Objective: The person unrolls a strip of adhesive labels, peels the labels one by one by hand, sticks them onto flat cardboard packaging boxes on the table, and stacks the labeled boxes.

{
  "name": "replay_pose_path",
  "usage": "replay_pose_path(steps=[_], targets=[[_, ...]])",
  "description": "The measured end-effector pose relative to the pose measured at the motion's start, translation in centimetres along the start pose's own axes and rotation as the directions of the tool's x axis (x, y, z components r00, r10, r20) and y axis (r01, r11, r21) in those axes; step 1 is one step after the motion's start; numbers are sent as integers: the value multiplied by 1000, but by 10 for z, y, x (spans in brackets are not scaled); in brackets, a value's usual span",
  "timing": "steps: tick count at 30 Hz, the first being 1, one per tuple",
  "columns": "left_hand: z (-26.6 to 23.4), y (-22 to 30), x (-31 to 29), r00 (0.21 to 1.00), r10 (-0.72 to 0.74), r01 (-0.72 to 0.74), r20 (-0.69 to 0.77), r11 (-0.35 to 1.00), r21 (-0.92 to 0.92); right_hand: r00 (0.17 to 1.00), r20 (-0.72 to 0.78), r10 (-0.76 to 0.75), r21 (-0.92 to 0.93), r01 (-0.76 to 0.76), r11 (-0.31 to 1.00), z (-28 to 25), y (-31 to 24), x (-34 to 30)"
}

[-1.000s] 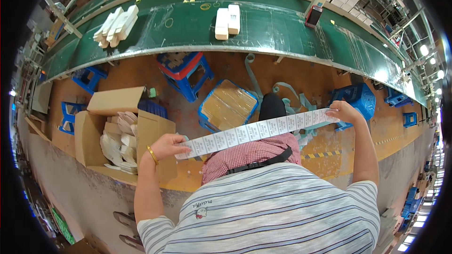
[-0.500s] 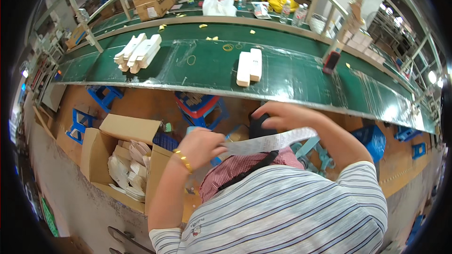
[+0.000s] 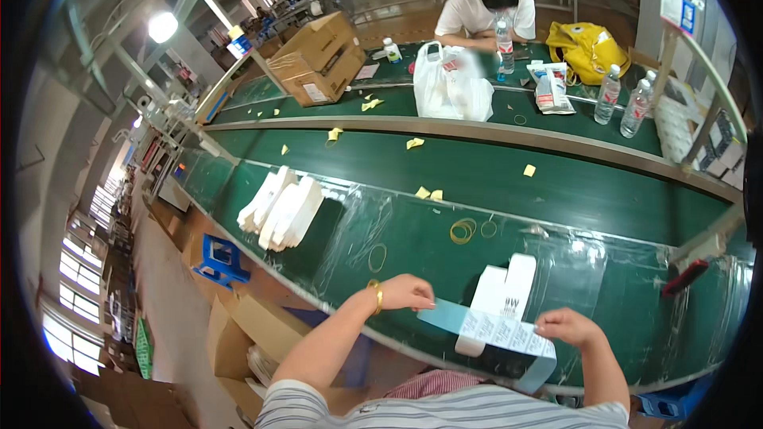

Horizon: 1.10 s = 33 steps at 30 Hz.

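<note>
A strip of white printed labels on light-blue backing [image 3: 509, 334] stretches between my two hands above the near edge of the green table [image 3: 413, 254]. My left hand [image 3: 405, 292], with a gold bracelet at the wrist, is closed on the bare blue end. With fingers pinched, my right hand [image 3: 568, 327] grips the strip's upper edge near its other end, where the tail bends down. Partly hidden under the strip lie white cartons [image 3: 501, 286]. Farther left on the table are two bundles of white cartons [image 3: 292, 214] side by side.
Rubber bands [image 3: 462, 230] and yellow paper scraps [image 3: 415, 143] dot the table. Beyond the rail are a white plastic bag [image 3: 453, 91], bottles [image 3: 608, 95], a brown box [image 3: 318, 59] and a seated person [image 3: 489, 8]. An open carton [image 3: 238, 342] and a blue stool [image 3: 220, 260] stand below left.
The label strip has moved from in front of my body to over the table by the cartons. My right hand now pinches it. The view has tilted up and shifted.
</note>
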<state>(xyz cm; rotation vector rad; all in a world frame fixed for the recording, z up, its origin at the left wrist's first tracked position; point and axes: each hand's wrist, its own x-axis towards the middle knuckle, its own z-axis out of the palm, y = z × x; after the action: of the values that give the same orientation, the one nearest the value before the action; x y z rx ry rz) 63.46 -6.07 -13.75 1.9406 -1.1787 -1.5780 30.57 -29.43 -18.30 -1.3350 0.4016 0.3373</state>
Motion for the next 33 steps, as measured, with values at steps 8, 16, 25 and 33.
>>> replay_pose_path(steps=[8,16,25,33], targets=[[14,-142,55,678,300,151,-671,837,526,954,-296,56,536,117,836,-56,-17,49],[20,-157,43,584,372,90,-722,854,513,582,-810,74,339,360,869,8,-30,22],[31,-167,45,472,470,35,-746,836,548,399,-917,24,251,529,811,-10,74,-18],[43,-73,-12,421,270,-783,-866,590,-197,613,-775,-150,531,762,370,-28,158,-15]])
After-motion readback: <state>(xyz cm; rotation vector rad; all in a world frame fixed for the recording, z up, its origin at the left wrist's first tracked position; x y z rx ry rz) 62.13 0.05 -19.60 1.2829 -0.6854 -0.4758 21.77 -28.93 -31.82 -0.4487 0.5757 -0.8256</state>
